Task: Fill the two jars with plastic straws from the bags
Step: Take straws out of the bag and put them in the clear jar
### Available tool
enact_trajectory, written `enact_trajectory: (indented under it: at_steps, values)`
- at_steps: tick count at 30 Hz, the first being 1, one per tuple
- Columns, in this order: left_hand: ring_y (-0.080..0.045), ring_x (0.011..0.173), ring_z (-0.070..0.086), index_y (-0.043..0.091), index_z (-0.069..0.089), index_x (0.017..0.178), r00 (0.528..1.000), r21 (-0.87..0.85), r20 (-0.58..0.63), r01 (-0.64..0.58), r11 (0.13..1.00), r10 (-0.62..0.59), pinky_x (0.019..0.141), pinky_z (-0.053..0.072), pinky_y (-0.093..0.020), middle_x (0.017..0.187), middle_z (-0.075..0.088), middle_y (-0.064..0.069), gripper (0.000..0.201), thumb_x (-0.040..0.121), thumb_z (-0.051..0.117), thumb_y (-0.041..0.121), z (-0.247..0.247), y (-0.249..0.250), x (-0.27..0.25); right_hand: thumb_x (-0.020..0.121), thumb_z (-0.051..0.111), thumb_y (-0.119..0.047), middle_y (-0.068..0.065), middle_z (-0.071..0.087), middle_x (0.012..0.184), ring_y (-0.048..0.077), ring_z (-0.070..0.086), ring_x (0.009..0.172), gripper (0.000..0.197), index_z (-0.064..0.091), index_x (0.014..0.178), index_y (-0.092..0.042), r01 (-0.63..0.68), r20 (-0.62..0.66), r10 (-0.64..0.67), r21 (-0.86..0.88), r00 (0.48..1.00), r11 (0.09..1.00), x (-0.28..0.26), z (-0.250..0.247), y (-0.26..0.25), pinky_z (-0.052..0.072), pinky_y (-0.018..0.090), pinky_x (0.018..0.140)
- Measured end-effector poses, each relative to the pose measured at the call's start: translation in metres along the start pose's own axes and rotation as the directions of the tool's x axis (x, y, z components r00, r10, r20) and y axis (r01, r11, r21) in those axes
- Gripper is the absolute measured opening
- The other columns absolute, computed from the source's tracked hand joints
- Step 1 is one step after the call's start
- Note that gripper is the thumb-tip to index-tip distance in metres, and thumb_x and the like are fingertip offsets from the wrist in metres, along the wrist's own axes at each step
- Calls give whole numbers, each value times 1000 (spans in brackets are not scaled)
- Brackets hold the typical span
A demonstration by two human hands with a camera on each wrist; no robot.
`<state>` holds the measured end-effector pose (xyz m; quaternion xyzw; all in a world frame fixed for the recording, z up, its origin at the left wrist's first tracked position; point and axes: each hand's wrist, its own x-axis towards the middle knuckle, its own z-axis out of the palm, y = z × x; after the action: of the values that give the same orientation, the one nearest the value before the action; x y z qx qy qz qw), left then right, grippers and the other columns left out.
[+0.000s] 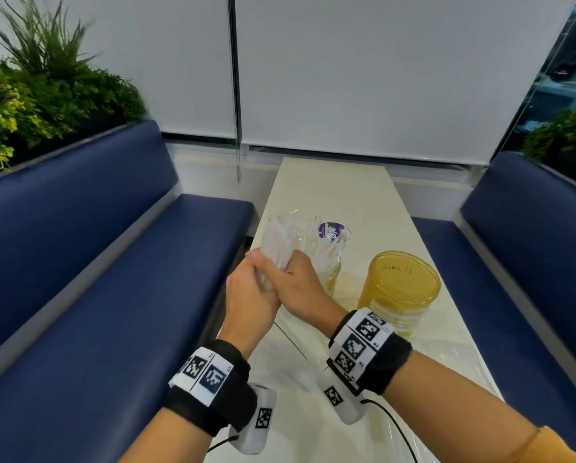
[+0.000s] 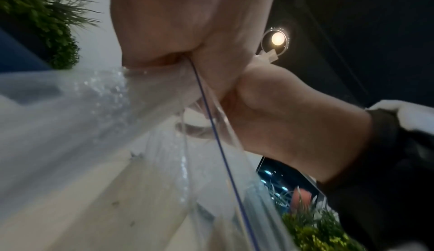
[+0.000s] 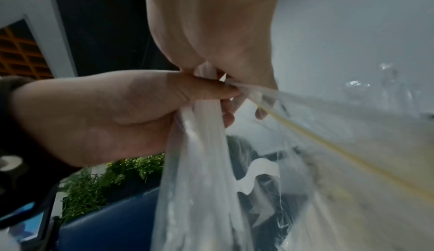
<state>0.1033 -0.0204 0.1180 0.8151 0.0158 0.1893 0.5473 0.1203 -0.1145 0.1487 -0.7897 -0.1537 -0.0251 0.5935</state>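
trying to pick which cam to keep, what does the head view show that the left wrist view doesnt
Only the head view shows the two yellow jars: the right jar standing empty, the left jar with a clear bag in it, both on the white table between blue benches.

Only the left wrist view shows a ceiling lamp and the bag's blue line up close.

Both show the left hand and right hand gripping the bag of white straws.
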Motion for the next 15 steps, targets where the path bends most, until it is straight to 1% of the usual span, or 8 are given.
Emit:
enact_trajectory:
  at_steps: [2,4,7,9,10,11,13,15]
  values:
    - [-9,71,64,17,61,91,1000,20,4,8,1000,-8,51,45,-12,81,65,6,17,83,73,8,-1,-3,-1,98,61,-35,7,74,89,19,73,87,27,72,96,-11,-6,-23,6,35,1000,999,3,2,1,59,47,85]
    - [-9,70,62,18,62,91,999,11,29,19,1000,-20,49,42,-11,84,64,6,23,77,79,9,-3,-2,-1,100,58,-35,2,76,92,14,73,88,29,75,98,-12,-4,-24,5,49,1000,999,7,1,-4,60,38,86]
    - [10,90,62,24,64,111,993,-36,105,51,998,-47,61,49,-7,109,63,21,49,70,90,22,-8,-2,-3,103,54,-31,1,75,85,3,72,77,26,67,100,-8,39,-51,-35,92,998,995,10,-4,-18,57,17,71]
    - [3,98,62,26,64,116,993,8,108,56,998,-57,69,51,-13,115,61,21,57,67,92,33,-9,-4,-2,104,52,-28,3,68,71,1,67,62,28,61,97,-2,82,-99,-70,118,993,990,13,-10,-31,53,13,63]
    - [-1,100,61,27,65,112,993,42,99,61,997,-65,71,49,-14,113,61,19,54,66,92,36,-10,-5,-1,104,52,-27,6,64,68,4,64,58,31,60,96,2,102,-116,-86,140,990,985,16,-14,-38,55,18,62]
    - [-3,100,59,28,64,108,994,68,89,63,996,-69,72,46,-13,110,60,17,51,66,91,39,-10,-6,-1,104,51,-27,9,62,67,12,62,58,32,59,96,4,115,-129,-93,175,987,978,20,-18,-45,56,28,65]
    - [-1,99,57,29,64,107,994,81,82,61,995,-68,71,41,-11,108,58,17,51,65,91,39,-11,-7,0,104,52,-27,7,60,67,22,58,59,28,56,98,-1,128,-158,-88,260,983,957,30,-27,-55,57,45,67]
    - [1,98,56,29,63,109,994,80,82,60,995,-66,69,40,-10,109,56,18,53,65,92,38,-12,-7,1,104,53,-28,4,57,65,22,55,58,22,54,98,-7,131,-182,-72,335,981,933,41,-39,-62,55,44,63]
